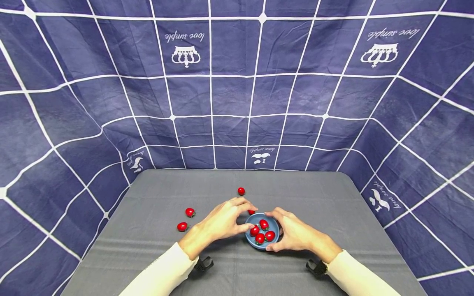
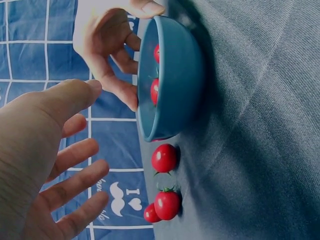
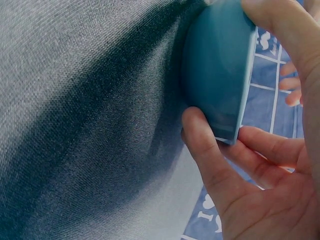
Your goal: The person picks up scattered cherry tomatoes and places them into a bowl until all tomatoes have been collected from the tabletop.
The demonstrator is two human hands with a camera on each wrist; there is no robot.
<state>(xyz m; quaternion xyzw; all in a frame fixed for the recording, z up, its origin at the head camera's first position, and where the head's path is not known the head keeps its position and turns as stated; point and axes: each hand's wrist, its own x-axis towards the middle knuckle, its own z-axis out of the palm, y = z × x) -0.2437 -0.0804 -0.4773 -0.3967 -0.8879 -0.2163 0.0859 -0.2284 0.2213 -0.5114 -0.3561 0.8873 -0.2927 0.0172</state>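
Observation:
A small blue bowl point(image 1: 273, 223) on the grey cloth has several red cherry tomatoes point(image 1: 270, 235) inside. My right hand point(image 1: 294, 233) grips it from the right, thumb at the near rim and fingers around the far side; the right wrist view shows a finger against the bowl's outer wall point(image 3: 215, 75). My left hand point(image 1: 226, 218) hovers at the left rim, fingers loosely bent and spread, nothing between them. Beyond the bowl, partly covered by the left fingertips in the head view, lies another cherry tomato point(image 1: 251, 212).
Two cherry tomatoes, an upper one point(image 1: 190, 212) and a lower one point(image 1: 182, 226), lie left of my left hand. One more tomato point(image 1: 241, 191) sits farther back. A blue cloth point(image 1: 233, 94) with white grid lines hangs behind and at both sides of the grey-covered table point(image 1: 303, 189).

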